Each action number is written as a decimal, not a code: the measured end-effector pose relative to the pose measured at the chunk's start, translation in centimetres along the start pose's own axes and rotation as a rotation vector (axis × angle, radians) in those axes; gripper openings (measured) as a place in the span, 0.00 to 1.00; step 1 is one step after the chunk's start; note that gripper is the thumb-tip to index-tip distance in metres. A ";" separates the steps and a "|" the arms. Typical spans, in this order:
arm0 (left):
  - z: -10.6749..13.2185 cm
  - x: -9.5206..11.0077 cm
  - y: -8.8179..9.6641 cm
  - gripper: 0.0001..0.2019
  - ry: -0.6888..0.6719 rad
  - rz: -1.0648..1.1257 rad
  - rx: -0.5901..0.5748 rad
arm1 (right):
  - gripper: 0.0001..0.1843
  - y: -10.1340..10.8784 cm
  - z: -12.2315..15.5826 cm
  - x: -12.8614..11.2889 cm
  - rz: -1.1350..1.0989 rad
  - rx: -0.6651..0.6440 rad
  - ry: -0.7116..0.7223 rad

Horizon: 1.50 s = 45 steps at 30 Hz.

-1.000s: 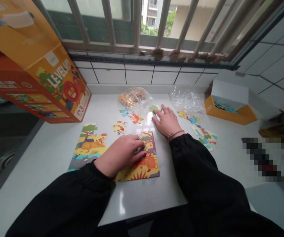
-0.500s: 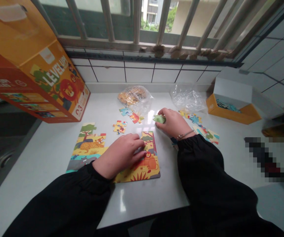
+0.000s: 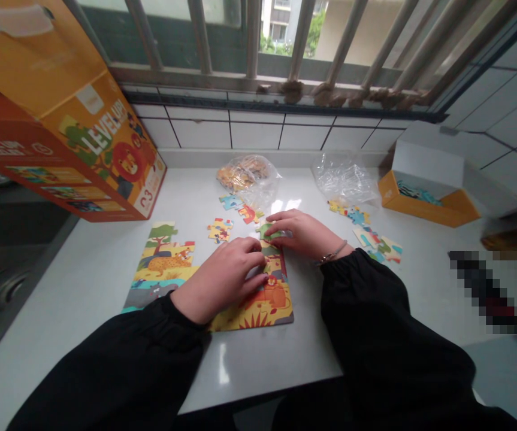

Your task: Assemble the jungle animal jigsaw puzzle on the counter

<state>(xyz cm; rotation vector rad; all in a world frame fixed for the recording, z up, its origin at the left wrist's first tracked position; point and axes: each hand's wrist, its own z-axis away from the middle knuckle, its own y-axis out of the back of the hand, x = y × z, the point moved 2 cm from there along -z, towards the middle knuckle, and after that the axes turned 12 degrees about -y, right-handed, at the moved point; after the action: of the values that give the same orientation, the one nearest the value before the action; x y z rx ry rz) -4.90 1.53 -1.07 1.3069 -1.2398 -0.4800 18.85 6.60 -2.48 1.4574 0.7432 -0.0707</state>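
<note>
A partly assembled jigsaw puzzle [image 3: 159, 281] with a leopard, a lion and a tree lies on the white counter. My left hand [image 3: 229, 272] rests on its middle, fingers spread and lying on the pieces, hiding part of the picture. At the upper right corner of the puzzle, my right hand [image 3: 301, 233] holds a green puzzle piece [image 3: 265, 231] between thumb and fingers, against the top edge. Just beyond my left hand lie a loose yellow piece [image 3: 220, 229], a red-orange piece [image 3: 248, 213] and a light blue piece [image 3: 230, 202].
An orange puzzle box [image 3: 118, 149] stands at the left. A plastic bag of pieces [image 3: 247, 173] and a crumpled clear bag [image 3: 345, 179] lie near the tiled wall. Several loose pieces [image 3: 377, 242] lie right of my right hand, and a small open box [image 3: 429, 203] stands behind them.
My right hand has moved left and toward me, bringing the green puzzle piece from above the counter to the top right edge of the puzzle. My left hand has stayed in place.
</note>
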 end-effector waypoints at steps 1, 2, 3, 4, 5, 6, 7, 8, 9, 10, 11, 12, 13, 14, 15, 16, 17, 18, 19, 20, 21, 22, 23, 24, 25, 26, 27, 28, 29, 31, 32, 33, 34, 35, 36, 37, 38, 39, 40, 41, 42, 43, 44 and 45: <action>0.0 0.0 0.0 0.08 0.001 0.000 0.003 | 0.10 -0.1 -0.1 0.0 0.009 0.002 0.004; 0.0 -0.1 0.0 0.08 0.001 0.000 0.006 | 0.10 -0.3 -0.1 0.1 0.018 0.008 0.008; 0.0 -0.1 0.0 0.08 0.000 0.000 0.006 | 0.10 -0.4 -0.2 0.1 0.026 0.014 0.010; 0.0 -0.1 -0.1 0.08 -0.002 0.000 0.008 | 0.09 -0.6 -0.2 0.2 0.032 0.021 0.009; 0.0 -0.1 -0.1 0.08 -0.004 0.001 0.009 | 0.09 -0.7 -0.3 0.2 0.037 0.026 0.007; 0.0 -0.1 -0.1 0.08 -0.004 0.003 0.009 | 0.09 -0.8 -0.3 0.3 0.041 0.031 0.003; 0.0 -0.1 -0.1 0.08 -0.004 0.004 0.010 | 0.09 -0.9 -0.3 0.3 0.045 0.036 0.000; 0.0 -0.1 -0.1 0.08 -0.003 0.005 0.011 | 0.09 -0.9 -0.3 0.3 0.048 0.041 -0.002; 0.0 -0.1 -0.1 0.07 -0.003 0.004 0.015 | 0.09 -0.9 -0.3 0.3 0.051 0.043 0.001; 0.0 -0.1 -0.1 0.07 -0.004 0.002 0.018 | 0.09 -0.8 -0.3 0.3 0.053 0.042 0.007; 0.0 -0.1 -0.1 0.07 -0.005 0.000 0.019 | 0.09 -0.8 -0.3 0.2 0.056 0.039 0.015; 0.1 -0.1 -0.1 0.07 -0.006 -0.002 0.020 | 0.10 -0.7 -0.2 0.2 0.060 0.034 0.020; 0.1 -0.2 -0.2 0.07 -0.007 -0.002 0.018 | 0.10 -0.7 -0.2 0.2 0.065 0.028 0.022; 0.1 -0.2 -0.2 0.07 -0.006 -0.001 0.015 | 0.10 -0.6 -0.2 0.1 0.071 0.024 0.019; 0.2 -0.2 -0.2 0.07 -0.005 0.000 0.013 | 0.10 -0.6 -0.1 0.1 0.079 0.020 0.014; 0.2 -0.2 -0.2 0.07 -0.003 0.001 0.012 | 0.10 -0.6 -0.1 0.1 0.086 0.017 0.007; 0.2 -0.2 -0.2 0.07 -0.002 0.001 0.009 | 0.10 -0.6 -0.2 0.2 0.093 0.016 0.002; 0.2 -0.3 -0.2 0.07 0.000 -0.001 0.009 | 0.10 -0.6 -0.2 0.2 0.098 0.015 0.002; 0.2 -0.3 -0.2 0.08 0.001 -0.003 0.009 | 0.10 -0.7 -0.2 0.2 0.102 0.016 0.005; 0.1 -0.2 -0.2 0.08 0.001 -0.006 0.009 | 0.10 -0.7 -0.2 0.2 0.104 0.017 0.011; 0.1 -0.2 -0.2 0.08 0.001 -0.007 0.008 | 0.10 -0.7 -0.2 0.2 0.104 0.019 0.019; 0.1 -0.2 -0.1 0.08 0.001 -0.007 0.006 | 0.10 -0.7 -0.2 0.2 0.102 0.022 0.027; 0.1 -0.1 -0.1 0.08 0.001 -0.008 0.005 | 0.09 -0.7 -0.2 0.2 0.098 0.025 0.035; 0.1 -0.1 -0.1 0.08 0.000 -0.008 0.003 | 0.09 -0.7 -0.1 0.2 0.094 0.027 0.041; 0.1 0.0 -0.1 0.08 0.000 -0.009 -0.002 | 0.08 -0.7 -0.1 0.2 0.090 0.029 0.047; 0.1 0.0 -0.2 0.08 0.005 -0.013 -0.002 | 0.08 -0.6 -0.1 0.2 0.085 0.029 0.054; 0.1 -0.1 -0.3 0.09 0.015 -0.023 0.006 | 0.07 -0.6 0.0 0.2 0.080 0.030 0.057; 0.2 -0.2 -0.4 0.12 0.032 -0.040 0.022 | 0.07 -0.5 0.0 0.1 0.075 0.033 0.059; 0.3 -0.4 -0.6 0.17 0.058 -0.061 0.045 | 0.07 -0.5 0.0 0.0 0.069 0.037 0.062; 0.4 -1.1 -0.9 0.26 0.133 -0.114 0.093 | 0.06 -0.4 0.1 -0.2 0.059 0.044 0.066; 0.4 -1.4 -1.1 0.29 0.176 -0.141 0.104 | 0.06 -0.4 0.1 -0.3 0.055 0.048 0.068; 0.4 -1.8 -1.3 0.31 0.219 -0.164 0.101 | 0.06 -0.3 0.1 -0.3 0.053 0.049 0.069; 0.4 -2.1 -1.4 0.32 0.257 -0.185 0.085 | 0.06 -0.3 0.1 -0.4 0.052 0.049 0.070; 0.3 -2.4 -1.5 0.32 0.288 -0.202 0.062 | 0.06 -0.3 0.1 -0.4 0.052 0.049 0.069; 0.2 -2.5 -1.6 0.32 0.308 -0.215 0.036 | 0.06 -0.3 0.0 -0.4 0.051 0.048 0.067; 0.1 -2.6 -1.7 0.32 0.322 -0.224 0.014 | 0.06 -0.3 0.0 -0.4 0.050 0.045 0.065; 0.1 -2.6 -1.6 0.31 0.331 -0.231 -0.001 | 0.06 -0.3 0.0 -0.4 0.049 0.042 0.061; 0.0 -2.5 -1.6 0.31 0.336 -0.236 -0.009 | 0.06 -0.3 0.0 -0.4 0.048 0.043 0.056; 0.0 -2.4 -1.5 0.31 0.334 -0.240 -0.009 | 0.06 -0.4 0.0 -0.4 0.049 0.045 0.051; 0.0 -2.3 -1.4 0.30 0.322 -0.242 -0.004 | 0.07 -0.4 -0.1 -0.3 0.051 0.050 0.047; 0.0 -2.1 -1.3 0.29 0.295 -0.239 0.004 | 0.07 -0.4 -0.1 -0.3 0.055 0.057 0.046; 0.0 -1.9 -1.2 0.28 0.259 -0.232 0.015 | 0.08 -0.5 -0.1 -0.2 0.059 0.063 0.047; 0.0 -1.7 -1.2 0.27 0.218 -0.221 0.026 | 0.09 -0.5 -0.1 -0.2 0.061 0.067 0.052; -0.1 -1.5 -1.1 0.25 0.178 -0.208 0.034 | 0.10 -0.6 -0.1 -0.1 0.063 0.068 0.057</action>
<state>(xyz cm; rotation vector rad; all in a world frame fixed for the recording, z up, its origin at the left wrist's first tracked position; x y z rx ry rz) -4.97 2.53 -2.64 1.4829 -0.9736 -0.4800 18.45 6.60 -2.94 1.5520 0.7466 -0.0062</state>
